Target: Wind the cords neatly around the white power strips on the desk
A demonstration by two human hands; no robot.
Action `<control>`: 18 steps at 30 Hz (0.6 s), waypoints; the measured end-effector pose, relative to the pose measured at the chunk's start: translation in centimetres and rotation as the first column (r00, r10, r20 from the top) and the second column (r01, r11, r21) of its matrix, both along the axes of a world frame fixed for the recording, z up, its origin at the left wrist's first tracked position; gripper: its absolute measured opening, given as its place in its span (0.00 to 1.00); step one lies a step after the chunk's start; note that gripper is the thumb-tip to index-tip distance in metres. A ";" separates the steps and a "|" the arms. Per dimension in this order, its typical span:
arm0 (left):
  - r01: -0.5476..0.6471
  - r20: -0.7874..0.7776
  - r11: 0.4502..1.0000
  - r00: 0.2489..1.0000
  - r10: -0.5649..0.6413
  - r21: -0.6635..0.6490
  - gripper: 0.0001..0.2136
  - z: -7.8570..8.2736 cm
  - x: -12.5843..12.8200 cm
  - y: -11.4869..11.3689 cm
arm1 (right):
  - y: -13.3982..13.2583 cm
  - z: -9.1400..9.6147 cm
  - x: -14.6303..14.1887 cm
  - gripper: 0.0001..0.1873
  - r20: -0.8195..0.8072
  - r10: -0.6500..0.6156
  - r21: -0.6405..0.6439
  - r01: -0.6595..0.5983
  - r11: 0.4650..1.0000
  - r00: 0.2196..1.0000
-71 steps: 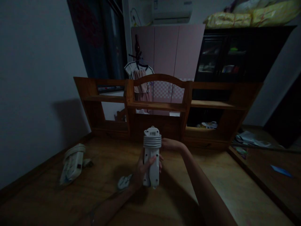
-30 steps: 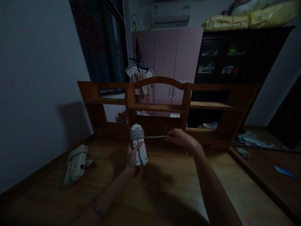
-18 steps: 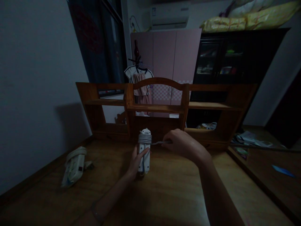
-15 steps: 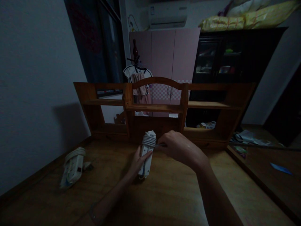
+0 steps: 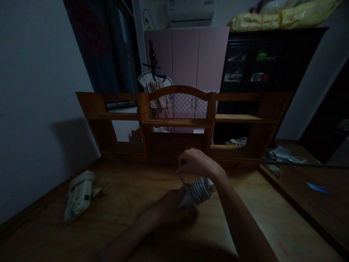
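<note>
A white power strip [image 5: 197, 191] with its cable coiled round one end lies tilted low over the wooden desk [image 5: 128, 196]. My left hand [image 5: 171, 207] is wrapped round its lower end. My right hand [image 5: 195, 162] hovers just above it, fingers pinched on the loose end of the white cable [image 5: 182, 180]. The strip's coiled end points to the right, partly hidden behind my right wrist.
A second white power strip [image 5: 77, 193] with its cord lies at the desk's left. A wooden shelf unit [image 5: 177, 122] stands along the desk's back edge. Papers [image 5: 283, 154] and a blue item [image 5: 316, 188] lie on a surface to the right.
The strip was held upright; now it is tipped over toward the right and lower to the desk. My right hand moved in from the side to above the coil, keeping the cable end.
</note>
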State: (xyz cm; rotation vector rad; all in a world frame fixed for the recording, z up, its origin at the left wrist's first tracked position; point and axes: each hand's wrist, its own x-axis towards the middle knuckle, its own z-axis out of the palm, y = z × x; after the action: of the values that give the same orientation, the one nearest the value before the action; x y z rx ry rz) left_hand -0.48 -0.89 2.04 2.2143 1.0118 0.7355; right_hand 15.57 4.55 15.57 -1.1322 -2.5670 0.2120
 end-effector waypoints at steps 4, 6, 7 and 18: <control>0.072 -0.025 0.996 0.997 -0.070 0.060 0.31 0.2 -0.3 -0.3 | 3.1 -1.9 1.6 0.17 -0.098 0.138 -0.387 -0.165 0.907 0.986; 0.081 -0.019 0.992 0.997 -0.079 0.093 0.28 0.1 -0.5 -0.2 | 4.3 -2.7 2.6 0.20 -0.139 0.189 -0.504 -0.234 0.832 0.972; 0.078 0.000 0.992 0.997 -0.079 0.100 0.26 0.0 -0.5 -0.1 | 4.8 -3.0 3.1 0.21 -0.155 0.203 -0.540 -0.255 0.802 0.967; -0.214 0.389 0.970 0.889 0.244 -0.118 0.29 -1.2 0.1 1.1 | 9.7 -8.2 5.2 0.11 -0.174 0.160 -0.566 -0.232 0.791 0.972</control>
State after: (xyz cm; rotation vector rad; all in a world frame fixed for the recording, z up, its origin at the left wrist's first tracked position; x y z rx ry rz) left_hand -0.41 0.23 0.88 1.7928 1.0744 1.1840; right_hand 20.73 14.28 7.39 -0.9800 -2.5735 1.1550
